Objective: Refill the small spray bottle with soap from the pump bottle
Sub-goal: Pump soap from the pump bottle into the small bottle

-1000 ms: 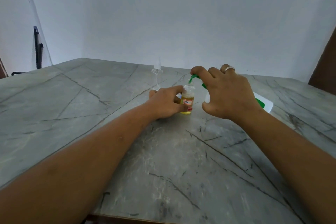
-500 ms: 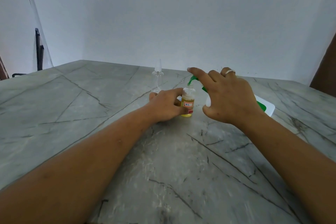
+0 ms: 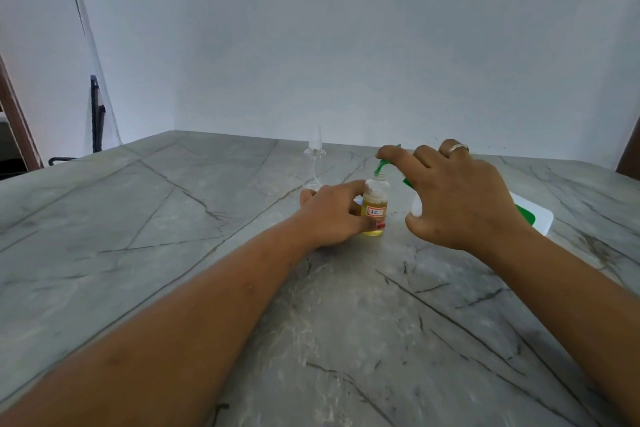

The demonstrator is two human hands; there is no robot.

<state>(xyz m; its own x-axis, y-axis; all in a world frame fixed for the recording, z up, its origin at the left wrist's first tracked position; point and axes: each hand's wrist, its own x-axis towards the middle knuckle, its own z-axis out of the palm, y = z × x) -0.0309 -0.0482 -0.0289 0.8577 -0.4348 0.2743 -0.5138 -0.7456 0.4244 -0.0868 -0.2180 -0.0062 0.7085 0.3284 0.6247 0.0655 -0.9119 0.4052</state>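
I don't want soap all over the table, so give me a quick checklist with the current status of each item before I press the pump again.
1. Small bottle upright on the table: ok.
2. Left hand steadying the small bottle: ok, fingers wrapped round its lower half.
3. Bottle mouth uncapped: ok; the spray top stands apart behind it.
4. Green pump spout over the mouth: ok, the tip points down at the opening.
5. Right hand on the pump bottle: ok, index finger on the pump head.
6. Room left inside: ok, yellow liquid fills about the lower half.
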